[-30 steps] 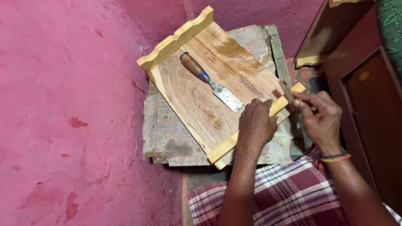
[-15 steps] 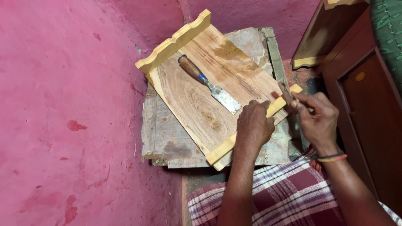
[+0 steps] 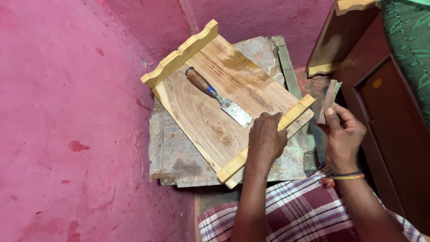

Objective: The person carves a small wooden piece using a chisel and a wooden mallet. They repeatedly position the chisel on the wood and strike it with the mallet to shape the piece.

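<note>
Right, the pink floor [image 3: 67, 134] and pink wall [image 3: 251, 18] take up everything to the left of and beyond the hands. Dark wooden cabinet [image 3: 394, 116] sits just right of the right hand.

Weathered grey board [image 3: 179, 157] lies flat on the floor, serving as the tabletop. On it, under the left hand, is the wooden panel [image 3: 210, 112]: brown plank with a pale yellow trim strip on each end, the far strip [image 3: 179, 56] scalloped, the near strip [image 3: 264, 136] plain. It looks stiff and fairly light, probably liftable one-handed. Best grip would be by the long bare edges, not the trim strips, since I can't tell how firmly those are fixed.

Left hand [image 3: 266, 136] is curled, knuckles up, pressing on the near strip and pinning the panel down.

Chisel [image 3: 219, 96] lies loose on the panel just beyond the left hand, wooden handle pointing away, steel blade toward the knuckles. Rigid, sharp at the blade end; take it by the handle.

Right hand [image 3: 342, 134] is raised, apart from the panel to its right, thumb and fingers pinching a folded scrap of sandpaper [image 3: 327, 101]. Thin, floppy, nearly weightless; the folded pinch suits it.
</note>
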